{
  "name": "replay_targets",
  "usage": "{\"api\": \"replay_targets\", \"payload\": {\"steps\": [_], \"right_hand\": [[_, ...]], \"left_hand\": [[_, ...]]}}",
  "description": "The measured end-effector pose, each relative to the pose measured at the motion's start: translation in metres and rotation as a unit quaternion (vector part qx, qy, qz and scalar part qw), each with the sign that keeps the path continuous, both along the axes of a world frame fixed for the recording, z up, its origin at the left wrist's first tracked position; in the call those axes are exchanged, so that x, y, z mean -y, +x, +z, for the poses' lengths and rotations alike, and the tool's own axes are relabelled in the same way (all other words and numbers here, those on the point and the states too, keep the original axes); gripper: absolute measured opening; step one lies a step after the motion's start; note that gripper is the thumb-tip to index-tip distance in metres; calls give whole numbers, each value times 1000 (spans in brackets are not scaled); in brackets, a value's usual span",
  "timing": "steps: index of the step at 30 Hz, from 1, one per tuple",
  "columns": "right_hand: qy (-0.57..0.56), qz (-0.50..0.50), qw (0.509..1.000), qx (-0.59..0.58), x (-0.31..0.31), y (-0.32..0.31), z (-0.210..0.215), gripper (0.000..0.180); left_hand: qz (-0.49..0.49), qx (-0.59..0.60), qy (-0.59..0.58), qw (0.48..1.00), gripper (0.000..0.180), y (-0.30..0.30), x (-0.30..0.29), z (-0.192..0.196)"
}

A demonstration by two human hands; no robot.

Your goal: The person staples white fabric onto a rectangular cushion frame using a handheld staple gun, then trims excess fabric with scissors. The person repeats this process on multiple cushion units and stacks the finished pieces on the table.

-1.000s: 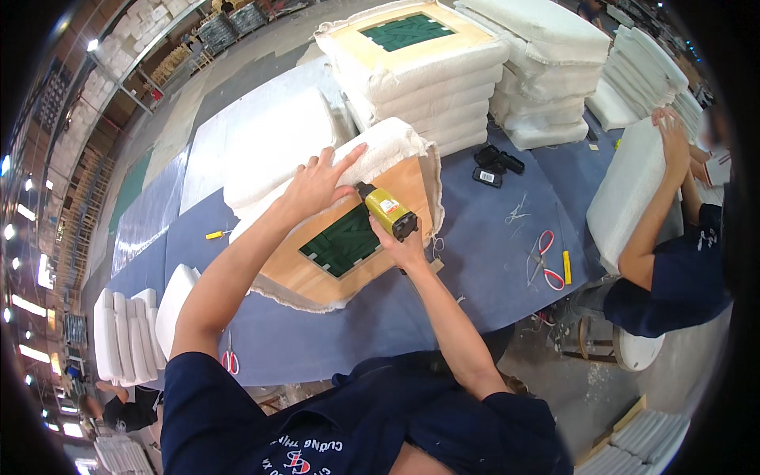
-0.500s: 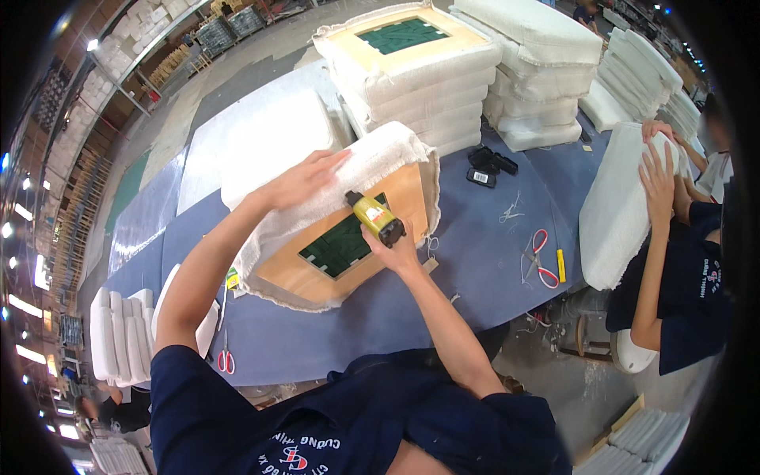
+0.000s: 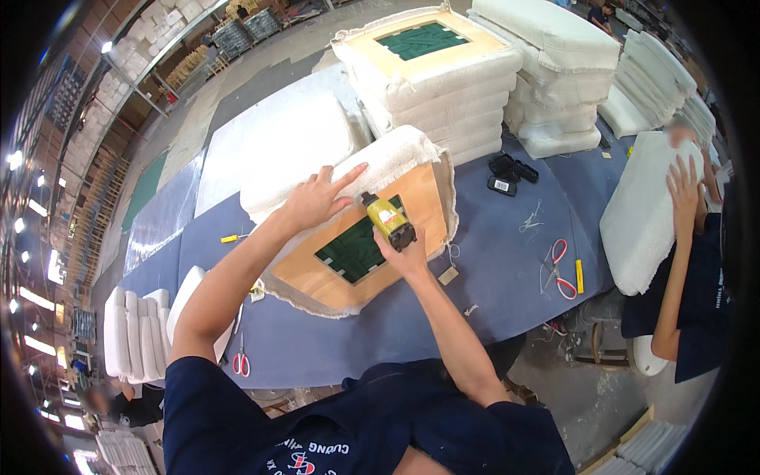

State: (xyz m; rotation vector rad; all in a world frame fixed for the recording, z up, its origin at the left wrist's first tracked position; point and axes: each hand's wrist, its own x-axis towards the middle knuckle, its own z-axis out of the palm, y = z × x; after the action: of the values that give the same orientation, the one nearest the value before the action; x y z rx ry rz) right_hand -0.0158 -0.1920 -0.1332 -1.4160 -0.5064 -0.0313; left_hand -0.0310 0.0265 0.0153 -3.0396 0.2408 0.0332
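Observation:
A white-padded cushion (image 3: 396, 150) leans in front of me, showing its wooden board (image 3: 416, 198) with a dark green webbed opening (image 3: 348, 252). Loose white fabric edges the board. My right hand (image 3: 408, 257) grips a yellow-green, black-ended staple gun (image 3: 388, 222), its nose near the fold where fabric meets wood. My left hand (image 3: 317, 202) is open over the fabric to the left of the nose, index finger stretched along the padding. Whether its fingertips press on the fabric, I cannot tell.
Padded seats (image 3: 435, 95) stand stacked behind. Red-handled scissors (image 3: 562, 269), a yellow cutter (image 3: 579, 276) and black cases (image 3: 511, 170) lie on the blue table (image 3: 491, 237). Another pair of scissors (image 3: 241, 362) is at left. A co-worker at right handles another cushion (image 3: 649, 214).
My left hand has gone from lying flat on the padding to spread fingers, drawn closer to the board. The staple gun stays near the fold. The whole view has shifted slightly.

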Motion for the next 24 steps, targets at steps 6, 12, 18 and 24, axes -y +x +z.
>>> {"api": "replay_targets", "payload": {"steps": [6, 12, 18, 24], "right_hand": [[-104, -31, 993, 35, -14, 1, -31, 55], [-147, 21, 989, 11, 0, -14, -23, 58], [-15, 1, 1000, -25, -17, -6, -10, 41], [15, 25, 998, -55, -24, 20, -12, 32]], "left_hand": [[-8, -22, -18, 1000, 100, 3, 9, 6], [-41, -77, -68, 994, 96, -8, 13, 18], [42, -52, -250, 966, 62, -11, -64, -6], [127, -26, -68, 989, 64, -33, -20, -12]]}}
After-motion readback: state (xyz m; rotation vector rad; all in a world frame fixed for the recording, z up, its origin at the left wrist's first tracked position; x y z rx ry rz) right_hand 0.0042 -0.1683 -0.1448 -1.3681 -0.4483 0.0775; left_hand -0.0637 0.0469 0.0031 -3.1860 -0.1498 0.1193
